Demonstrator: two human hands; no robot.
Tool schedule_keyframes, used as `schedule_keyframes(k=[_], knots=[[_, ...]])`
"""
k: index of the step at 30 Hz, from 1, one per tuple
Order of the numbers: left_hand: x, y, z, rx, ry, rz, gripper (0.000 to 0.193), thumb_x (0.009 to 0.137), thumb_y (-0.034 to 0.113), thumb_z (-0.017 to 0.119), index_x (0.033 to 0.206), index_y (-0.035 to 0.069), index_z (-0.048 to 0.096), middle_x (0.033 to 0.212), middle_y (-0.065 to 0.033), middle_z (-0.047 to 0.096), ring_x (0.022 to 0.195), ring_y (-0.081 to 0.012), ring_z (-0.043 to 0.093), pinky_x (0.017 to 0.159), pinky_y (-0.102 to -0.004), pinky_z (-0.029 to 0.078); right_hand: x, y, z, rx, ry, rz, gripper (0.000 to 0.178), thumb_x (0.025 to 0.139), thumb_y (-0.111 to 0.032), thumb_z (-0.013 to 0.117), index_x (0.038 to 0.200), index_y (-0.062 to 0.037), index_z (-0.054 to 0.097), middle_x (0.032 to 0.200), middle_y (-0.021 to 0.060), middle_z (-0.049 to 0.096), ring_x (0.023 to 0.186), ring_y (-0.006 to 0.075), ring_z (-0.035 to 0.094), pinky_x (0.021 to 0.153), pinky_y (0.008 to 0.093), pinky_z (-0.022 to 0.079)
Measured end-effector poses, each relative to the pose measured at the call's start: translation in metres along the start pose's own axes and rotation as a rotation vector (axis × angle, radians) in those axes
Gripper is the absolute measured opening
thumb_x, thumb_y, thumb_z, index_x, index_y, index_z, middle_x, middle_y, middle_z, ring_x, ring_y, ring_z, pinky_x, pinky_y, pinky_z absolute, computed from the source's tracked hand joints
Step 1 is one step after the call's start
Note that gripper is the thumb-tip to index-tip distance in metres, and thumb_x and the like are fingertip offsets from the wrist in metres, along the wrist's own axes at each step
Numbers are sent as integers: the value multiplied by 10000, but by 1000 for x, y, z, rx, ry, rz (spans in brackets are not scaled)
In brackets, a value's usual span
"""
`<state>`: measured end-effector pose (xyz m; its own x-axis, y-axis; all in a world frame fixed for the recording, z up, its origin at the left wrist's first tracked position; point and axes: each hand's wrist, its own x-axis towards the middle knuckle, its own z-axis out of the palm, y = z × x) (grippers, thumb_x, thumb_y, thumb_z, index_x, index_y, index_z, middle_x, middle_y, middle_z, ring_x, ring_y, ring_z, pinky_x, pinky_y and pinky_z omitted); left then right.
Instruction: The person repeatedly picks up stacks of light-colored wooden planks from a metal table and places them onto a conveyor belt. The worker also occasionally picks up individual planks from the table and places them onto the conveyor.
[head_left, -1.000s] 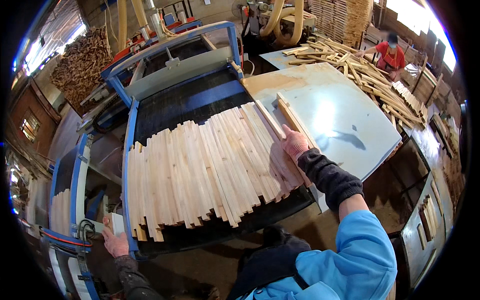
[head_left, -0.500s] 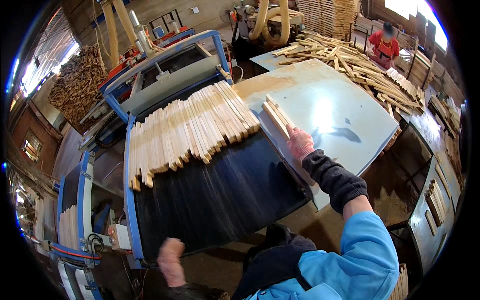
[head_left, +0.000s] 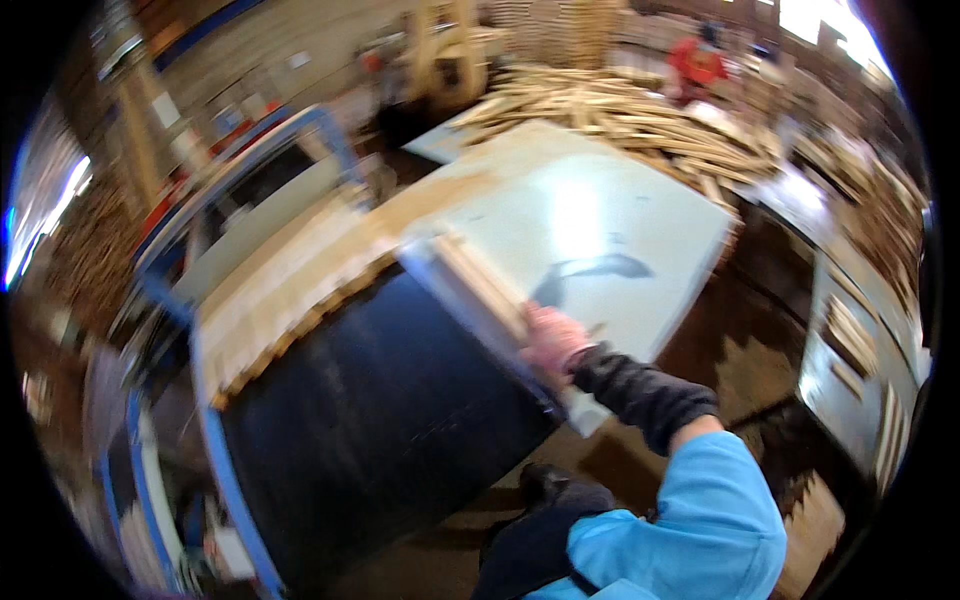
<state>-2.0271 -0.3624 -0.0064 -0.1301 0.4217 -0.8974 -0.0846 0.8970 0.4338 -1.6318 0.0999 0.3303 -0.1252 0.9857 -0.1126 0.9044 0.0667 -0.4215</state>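
My right hand (head_left: 553,340), in a pinkish glove and dark sleeve, is closed on the near end of a few pale wooden strips (head_left: 482,280). These lie lengthwise along the edge of a pale metal-topped table (head_left: 640,220), beside the black conveyor belt (head_left: 380,440). On the belt's far part, a row of wooden strips (head_left: 290,285) lies side by side, reaching toward a blue-framed machine (head_left: 335,140). Motion blur softens the strips and my fingers. My left hand is outside the picture.
A loose heap of wooden strips (head_left: 610,115) covers the table's far side. Behind it is a person in red (head_left: 697,68). At right, another metal table (head_left: 800,385) carries small groups of strips. A blue rail (head_left: 235,500) edges the belt's left side.
The view has swung to the right. My left hand has dropped out of the picture. My right hand has brought its strips closer to the belt's edge. The row on the belt sits nearer the machine.
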Motion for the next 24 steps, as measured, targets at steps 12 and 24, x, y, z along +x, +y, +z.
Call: schedule_keyframes(k=[12,24], knots=[[31,137,25,221,-110,-11,333,1013,324,715,1211,58,745,1068,-156,752,884,-292,695,773,-473,568,5,5,1,29,46,32,580,902,-154,724,1420,-15,502,1174,223,698,1094,416,720,866,522,612],[20,119,-8,195,-90,-30,361,1021,363,718,1184,41,744,1070,-152,761,886,-312,703,747,-483,564,4,8,12,53,129,27,659,887,-228,751,1465,-27,505,1196,212,693,1150,399,693,943,510,590]])
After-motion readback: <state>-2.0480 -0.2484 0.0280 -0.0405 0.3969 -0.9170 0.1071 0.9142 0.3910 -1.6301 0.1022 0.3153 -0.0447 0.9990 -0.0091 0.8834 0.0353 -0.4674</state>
